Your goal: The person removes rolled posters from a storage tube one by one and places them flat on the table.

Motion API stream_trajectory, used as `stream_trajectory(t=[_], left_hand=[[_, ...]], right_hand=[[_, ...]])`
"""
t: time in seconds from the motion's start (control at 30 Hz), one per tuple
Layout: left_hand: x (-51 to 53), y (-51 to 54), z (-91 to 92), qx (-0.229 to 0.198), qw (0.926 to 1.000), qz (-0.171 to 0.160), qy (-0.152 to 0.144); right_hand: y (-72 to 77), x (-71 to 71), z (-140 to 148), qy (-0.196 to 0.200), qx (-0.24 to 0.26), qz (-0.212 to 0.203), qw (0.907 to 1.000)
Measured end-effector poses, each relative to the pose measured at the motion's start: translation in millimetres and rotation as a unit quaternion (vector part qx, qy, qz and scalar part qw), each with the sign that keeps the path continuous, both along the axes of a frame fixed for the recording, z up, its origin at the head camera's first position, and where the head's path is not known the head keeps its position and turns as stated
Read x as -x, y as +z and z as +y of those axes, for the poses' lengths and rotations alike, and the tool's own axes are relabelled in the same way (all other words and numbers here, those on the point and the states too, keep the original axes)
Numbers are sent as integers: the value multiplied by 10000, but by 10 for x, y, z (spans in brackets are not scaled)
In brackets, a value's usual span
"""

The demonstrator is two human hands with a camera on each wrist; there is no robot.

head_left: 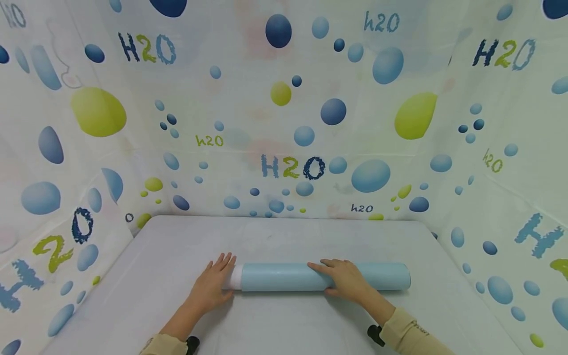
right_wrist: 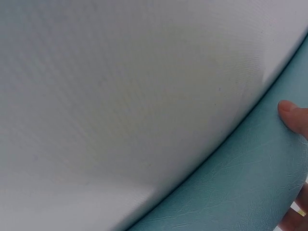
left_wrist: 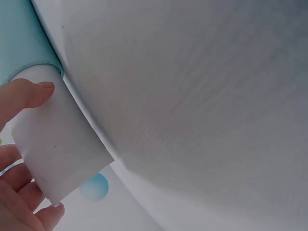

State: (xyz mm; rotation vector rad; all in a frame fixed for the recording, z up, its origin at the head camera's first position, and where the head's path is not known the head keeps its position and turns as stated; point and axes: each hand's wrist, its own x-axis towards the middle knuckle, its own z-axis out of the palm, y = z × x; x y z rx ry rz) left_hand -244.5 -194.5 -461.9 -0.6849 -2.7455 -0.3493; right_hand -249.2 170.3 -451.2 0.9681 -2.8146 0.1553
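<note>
A light-blue rolled mat (head_left: 279,277) with a leather-like surface lies sideways across the white table. From its left end sticks out a white tube or inner roll (left_wrist: 62,139). My left hand (head_left: 210,283) holds this white end, its thumb (left_wrist: 41,94) on the near side and the other fingers on the far side. Over the right half of the blue roll lies my right hand (head_left: 348,281), thumb (right_wrist: 291,113) on the near side and fingers reaching over to the far side. The roll's underside is hidden.
A white cover lies over the table (head_left: 275,325). Behind it and on both sides hang white sheets (head_left: 248,98) printed with blue and green drops and H2O lettering. A black strap piece (head_left: 375,335) shows at the right wrist.
</note>
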Motion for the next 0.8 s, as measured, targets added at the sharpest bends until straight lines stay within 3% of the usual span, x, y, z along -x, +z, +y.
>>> stream_trajectory(t=[0.43,0.8], left_hand=[[4,-5,25,195,9998,-91,51],[6,74,68,-159,9994,-259,134]], right_hand=[[-20,-14,3,87,-36,40,9999],[20,-28,15,135,75,110,9998]])
